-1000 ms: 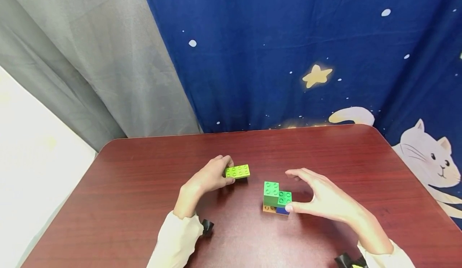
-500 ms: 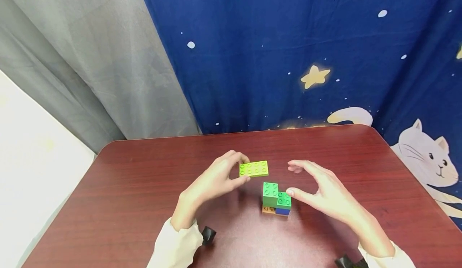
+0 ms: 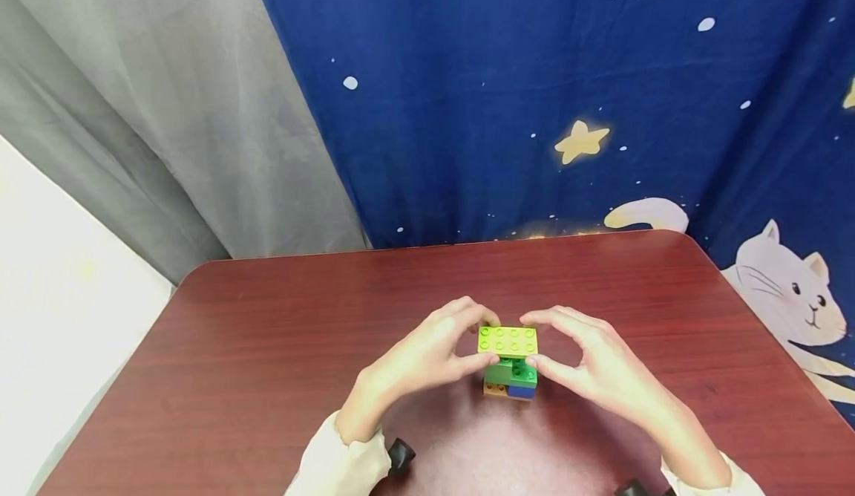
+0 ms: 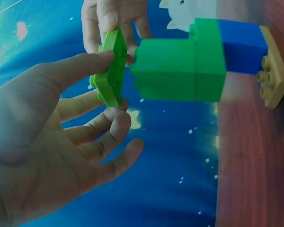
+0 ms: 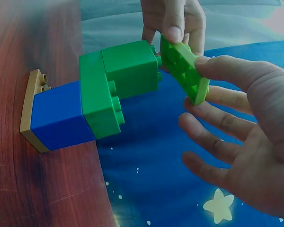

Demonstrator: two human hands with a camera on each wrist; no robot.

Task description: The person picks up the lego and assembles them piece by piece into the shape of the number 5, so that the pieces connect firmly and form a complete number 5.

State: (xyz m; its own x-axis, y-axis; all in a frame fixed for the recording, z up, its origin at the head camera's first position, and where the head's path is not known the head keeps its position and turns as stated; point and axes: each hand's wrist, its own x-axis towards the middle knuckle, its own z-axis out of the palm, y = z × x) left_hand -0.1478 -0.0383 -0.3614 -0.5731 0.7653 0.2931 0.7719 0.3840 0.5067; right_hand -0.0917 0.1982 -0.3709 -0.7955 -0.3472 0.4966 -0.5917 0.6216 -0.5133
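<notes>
A flat lime-green building brick [image 3: 508,341] hangs just above a small stack of bricks. My left hand [image 3: 434,346] pinches its left end between thumb and fingers, and my right hand [image 3: 597,355] pinches the right end. Underneath, the stack has a green block [image 4: 165,71] at the top, standing on a thinner green brick [image 5: 97,94]. Lower down come a blue brick [image 5: 61,113] and a flat tan brick [image 4: 277,75] on the table. In both wrist views a narrow gap separates the lime brick from the top studs.
The reddish-brown wooden table [image 3: 287,333] extends around the stack. Behind it hang a grey curtain [image 3: 200,110] and a blue curtain [image 3: 467,110] with stars and a cat. Black wrist mounts [image 3: 401,457] sit at the cuffs.
My left hand has carried the lime brick rightward from the left of the stack to above it. The right hand, earlier open beside the stack, now grips the brick's right end.
</notes>
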